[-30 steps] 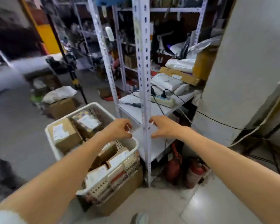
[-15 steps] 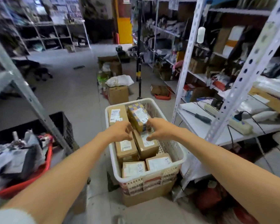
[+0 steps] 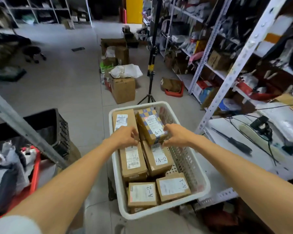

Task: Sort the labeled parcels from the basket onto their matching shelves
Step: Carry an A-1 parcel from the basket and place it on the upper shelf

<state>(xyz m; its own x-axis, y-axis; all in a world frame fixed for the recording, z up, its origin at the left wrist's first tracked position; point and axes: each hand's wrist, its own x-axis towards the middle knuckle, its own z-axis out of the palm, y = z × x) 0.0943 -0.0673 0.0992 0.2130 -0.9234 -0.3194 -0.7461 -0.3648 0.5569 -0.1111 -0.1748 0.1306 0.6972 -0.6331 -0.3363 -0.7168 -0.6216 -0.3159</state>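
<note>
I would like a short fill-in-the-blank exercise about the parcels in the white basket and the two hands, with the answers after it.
1. The checkered parcel between the left hand and right hand is marked ____.
2. The basket is ____ in colour.
3. The parcel just below the checkered one is marked ____.
4. On the shelf right of the basket lies a black ____.

Answers: A-1; white; A-2; screwdriver

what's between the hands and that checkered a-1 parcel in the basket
Nothing visible. The left hand and right hand flank the checkered A-1 parcel, which lies topmost in the white basket; fingers are at its edges, though firm contact is unclear.
</note>
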